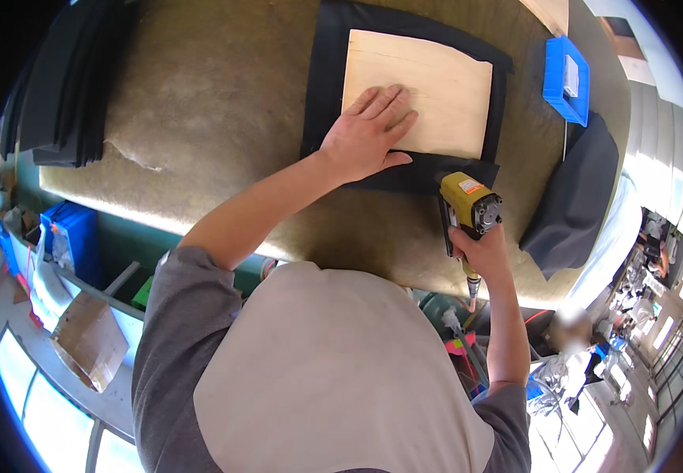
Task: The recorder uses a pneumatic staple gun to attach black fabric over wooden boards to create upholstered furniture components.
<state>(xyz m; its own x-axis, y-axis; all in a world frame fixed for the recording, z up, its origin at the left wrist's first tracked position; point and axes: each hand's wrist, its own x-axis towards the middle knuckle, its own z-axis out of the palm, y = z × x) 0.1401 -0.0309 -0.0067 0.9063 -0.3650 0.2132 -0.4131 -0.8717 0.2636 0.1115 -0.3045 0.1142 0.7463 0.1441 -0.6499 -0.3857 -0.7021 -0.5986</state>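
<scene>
My left hand [365, 134] lies with fingers stretched out on a pale plywood board [444, 98], near its left lower side. Under the board spreads a black fabric sheet [325, 79], which shows as a border around it. Along the board's near edge a black flap sticks out toward me. My right hand [479, 248] is wrapped round the handle of a yellow and black pneumatic stapler [469, 199]. The tool's head is over the near right corner of the black sheet; its nose is hidden from view. An air hose fitting hangs from the handle's lower end.
A brown worktable [215, 87] carries everything. Stacked black sheets [65, 87] lie at its far left. On the right are a blue plastic bin [549, 79] and a draped black fabric piece [574, 197]. Below the left edge stand a blue box [73, 240] and a cardboard box [89, 339].
</scene>
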